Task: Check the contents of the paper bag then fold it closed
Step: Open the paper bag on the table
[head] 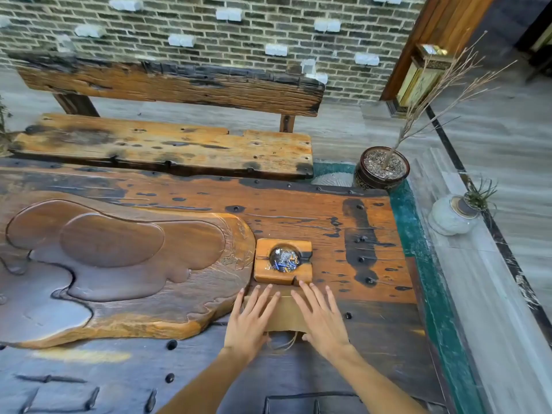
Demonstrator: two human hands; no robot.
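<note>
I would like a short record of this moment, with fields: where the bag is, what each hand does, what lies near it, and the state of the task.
bag: brown paper bag lying flat on the wooden table, twine handles toward the person
left hand: left hand palm down, fingers spread on the bag's left part
right hand: right hand palm down, spread on the bag's right part
nearby: wooden ashtray just beyond the bag; carved tea tray to the left
contents: not visible
task state: bag looks flattened; whether a fold is made, cannot tell
</note>
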